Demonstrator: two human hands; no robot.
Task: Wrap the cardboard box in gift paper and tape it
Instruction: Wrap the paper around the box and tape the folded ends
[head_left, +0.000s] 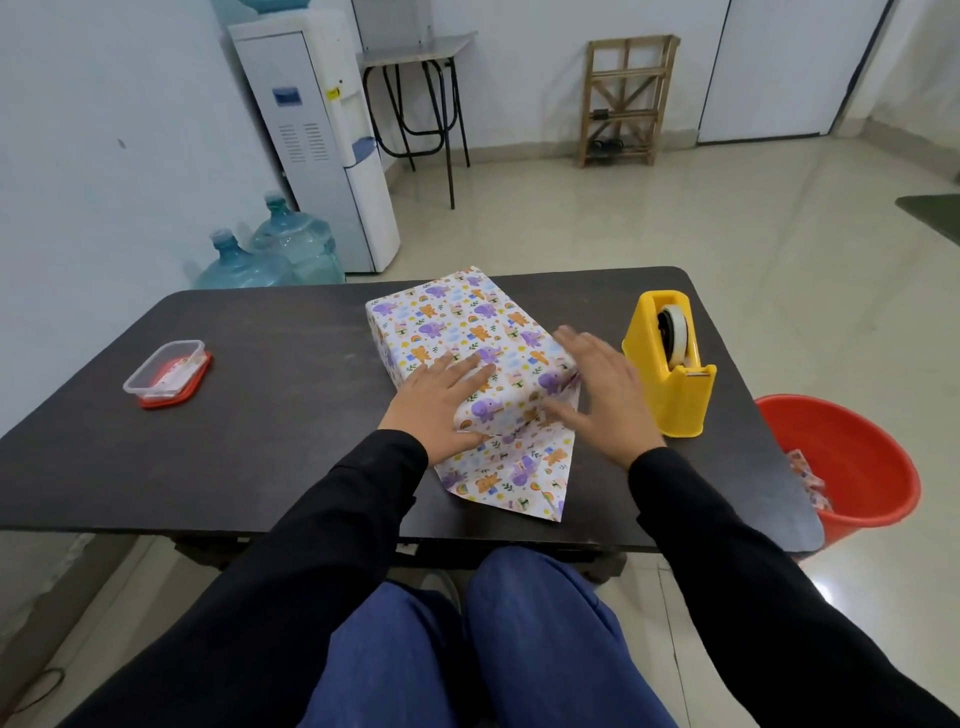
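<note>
The box (457, 327), covered in white gift paper printed with purple elephants and orange bears, lies at the middle of the dark table (270, 426). At its near end a loose flap of paper (519, 478) spreads flat on the table toward me. My left hand (436, 405) lies flat with straight fingers on the box's near left top corner. My right hand (597, 395) is flat against the near right corner, thumb pressing the folded paper at the end face. A yellow tape dispenser (670, 364) stands right of the box.
A clear plastic container on a red lid (169, 371) sits at the table's left. A red bucket (852, 467) holding paper scraps stands on the floor by the table's right end. Water bottles (270, 249) and a dispenser (322, 135) are beyond the far left edge.
</note>
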